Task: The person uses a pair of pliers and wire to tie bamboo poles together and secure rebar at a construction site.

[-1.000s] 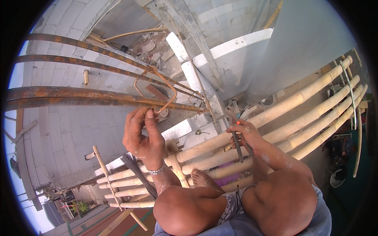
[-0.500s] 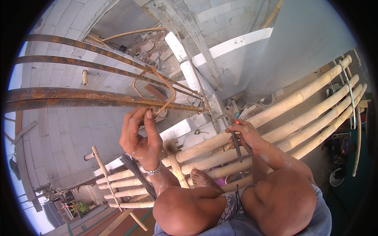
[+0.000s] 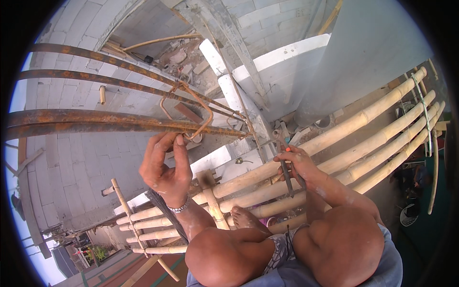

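Note:
Rusty steel reinforcing bars (image 3: 95,120) run from the left toward the middle, with a bent, rusty stirrup (image 3: 209,115) around them. Just under the lowest bars, close to the stirrup, my left hand (image 3: 167,165) pinches with thumb and forefinger. What lies between those fingertips is too small to make out. My right hand (image 3: 301,167) is closed around the handles of a pair of pincers (image 3: 285,167), its head pointing up and away from the bars. A bundle of thin black wire (image 3: 165,206) hangs beside my left wrist.
Bamboo poles (image 3: 363,115) form a scaffold under and right of me; my bare foot (image 3: 246,217) rests on it. A grey block wall (image 3: 71,177) stands left. White block walls (image 3: 287,55) and rubble (image 3: 179,57) lie below, with a large grey surface (image 3: 368,62) at upper right.
My left hand has shifted slightly left along the underside of the bars, still pinching. The right hand and the pincers stay in place.

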